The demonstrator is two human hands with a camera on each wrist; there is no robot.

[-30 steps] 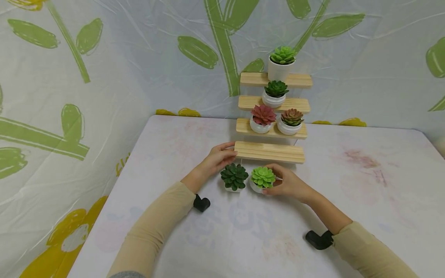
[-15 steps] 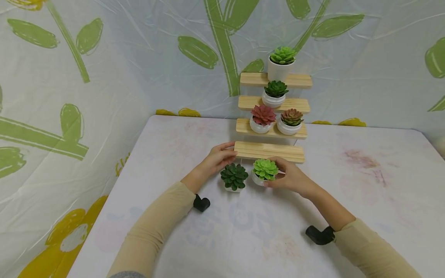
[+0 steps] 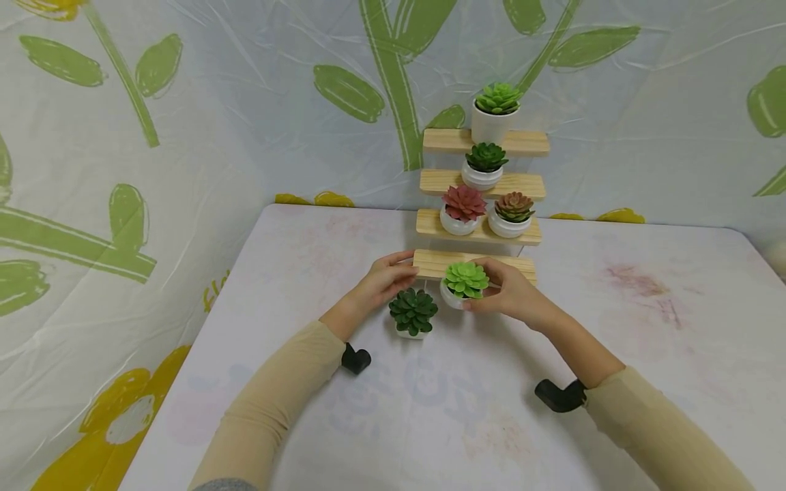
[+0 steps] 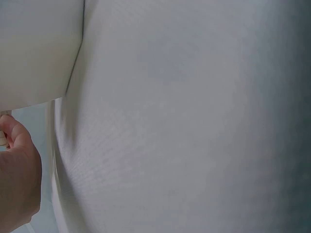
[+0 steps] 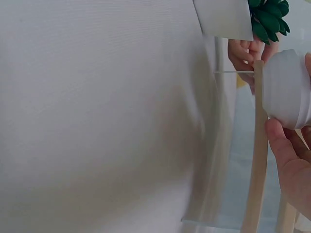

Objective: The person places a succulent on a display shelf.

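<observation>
My right hand grips the round white pot of a bright green succulent, thumb and fingers around its sides. The pot overlaps the front edge of the lowest wooden shelf in the head view; in the right wrist view its base is right at the board. With my left hand I hold that shelf's left end between thumb and fingers. Close by, a dark green succulent in a square white pot stands on the table in front of the shelf.
Higher steps of the stand carry a red succulent, a brownish one, a dark green one and a light green one on top. Clear side panels support the boards. A flower-printed curtain hangs behind the white table.
My right hand has lifted the bright green succulent and brought it forward from the table to the lowest shelf's front edge. The left hand has stayed at the shelf's end.
</observation>
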